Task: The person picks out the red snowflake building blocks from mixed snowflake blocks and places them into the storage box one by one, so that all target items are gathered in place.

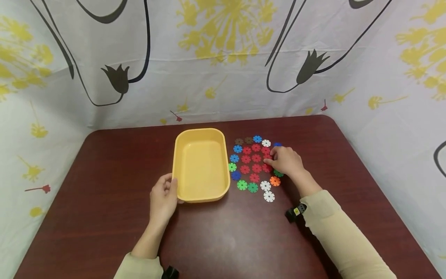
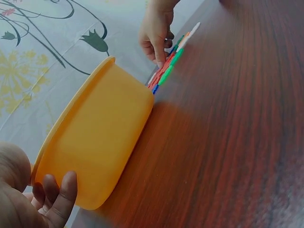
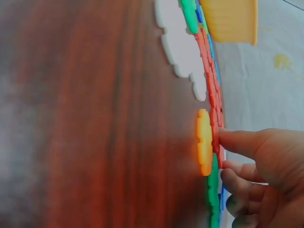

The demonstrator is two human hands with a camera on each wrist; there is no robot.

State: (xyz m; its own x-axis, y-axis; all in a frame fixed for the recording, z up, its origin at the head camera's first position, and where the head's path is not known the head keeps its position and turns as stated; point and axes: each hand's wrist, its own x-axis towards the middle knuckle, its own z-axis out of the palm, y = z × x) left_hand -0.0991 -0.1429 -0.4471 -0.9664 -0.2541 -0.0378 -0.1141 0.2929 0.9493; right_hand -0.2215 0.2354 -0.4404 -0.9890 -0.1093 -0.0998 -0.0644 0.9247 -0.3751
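Note:
My left hand [image 1: 163, 199] grips the near left rim of a yellow plastic tray [image 1: 201, 166], with nothing seen inside it. In the left wrist view, the fingers lie against the outer wall of the tray [image 2: 102, 137]. Over the right side of a group of small notched discs hovers my right hand [image 1: 287, 161], its thumb and index finger apart at the red discs [image 1: 256, 158]. The right wrist view has the thumb touching a red disc [image 3: 215, 130], beside an orange disc [image 3: 204, 142]. Whether a disc is pinched is hard to see.
Around the red discs lie brown [image 1: 248, 140], blue [image 1: 234, 158], green [image 1: 253, 187], white [image 1: 269, 196] and orange [image 1: 275, 181] ones. Everything stands on a dark red-brown table [image 1: 223, 236]. A patterned cloth [image 1: 223, 85] hangs behind the table's far edge.

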